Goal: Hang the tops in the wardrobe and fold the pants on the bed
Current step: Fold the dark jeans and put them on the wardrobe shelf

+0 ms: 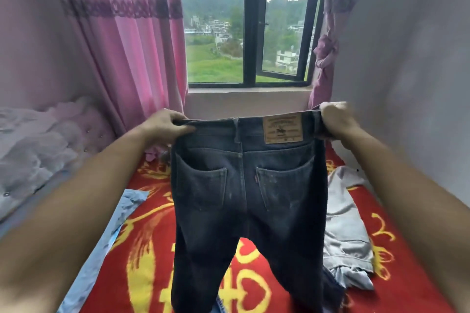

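The left hand (pixel 168 124) and the right hand (pixel 336 119) each gripped one waistband end of the dark jeans (pixel 244 185), hanging between them over the red blanket (pixel 396 213). Beyond the hands stood a window (pixel 250 20). The jeans' legs were cut off below.

One head-worn camera (wide-angle) looks forward and slightly down over the bed (pixel 152 249), facing the window (pixel 213 33).
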A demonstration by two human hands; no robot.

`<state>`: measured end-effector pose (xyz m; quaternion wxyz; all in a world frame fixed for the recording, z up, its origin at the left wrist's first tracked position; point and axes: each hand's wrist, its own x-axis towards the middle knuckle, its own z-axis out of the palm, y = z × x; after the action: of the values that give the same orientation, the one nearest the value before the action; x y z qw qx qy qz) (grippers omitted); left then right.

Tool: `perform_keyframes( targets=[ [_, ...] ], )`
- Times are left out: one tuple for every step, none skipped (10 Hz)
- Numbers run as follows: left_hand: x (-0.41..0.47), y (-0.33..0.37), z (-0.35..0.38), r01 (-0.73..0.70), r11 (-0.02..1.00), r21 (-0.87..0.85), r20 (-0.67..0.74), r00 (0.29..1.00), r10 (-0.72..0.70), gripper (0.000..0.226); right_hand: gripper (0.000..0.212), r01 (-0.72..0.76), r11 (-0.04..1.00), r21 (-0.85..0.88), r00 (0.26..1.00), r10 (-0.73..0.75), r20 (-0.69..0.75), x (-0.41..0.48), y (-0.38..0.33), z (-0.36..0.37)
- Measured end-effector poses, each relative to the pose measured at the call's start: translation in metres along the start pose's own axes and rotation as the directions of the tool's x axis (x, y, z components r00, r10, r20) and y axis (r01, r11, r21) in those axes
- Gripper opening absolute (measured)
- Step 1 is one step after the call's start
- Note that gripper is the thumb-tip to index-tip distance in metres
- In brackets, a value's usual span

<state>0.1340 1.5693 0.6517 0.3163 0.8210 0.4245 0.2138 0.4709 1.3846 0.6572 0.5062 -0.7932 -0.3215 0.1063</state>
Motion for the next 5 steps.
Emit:
perform_keyframes(
  targets=[
    [0.034,-0.021,0.028,0.134,0.977,0.163,-0.003,0.991,-0.135,0.023,0.024,-0.097,0.99,-0.1,0.98,0.113,0.165,0.033,0.027,0.032],
    [0.074,-0.043,0.057,0.358,0.929,0.096,0.108,0.924,-0.368,0.025,0.016,-0.203,0.96,-0.193,0.861,0.269,0.432,0.064,0.049,0.06],
    [0.11,-0.064,0.084,0.54,0.832,-0.128,0.161,0.839,-0.52,0.018,0.021,-0.207,0.949,-0.238,0.712,0.313,0.629,0.115,0.071,0.092],
    [0.151,-0.075,0.097,0.477,0.804,-0.353,0.001,0.86,-0.51,0.011,0.009,-0.165,0.978,-0.127,0.791,0.208,0.575,0.135,0.053,0.114],
    [0.197,-0.068,0.074,0.233,0.88,-0.413,-0.311,0.872,-0.377,0.018,0.016,-0.048,0.985,0.167,0.922,-0.021,0.387,0.181,0.009,0.131]
  ],
)
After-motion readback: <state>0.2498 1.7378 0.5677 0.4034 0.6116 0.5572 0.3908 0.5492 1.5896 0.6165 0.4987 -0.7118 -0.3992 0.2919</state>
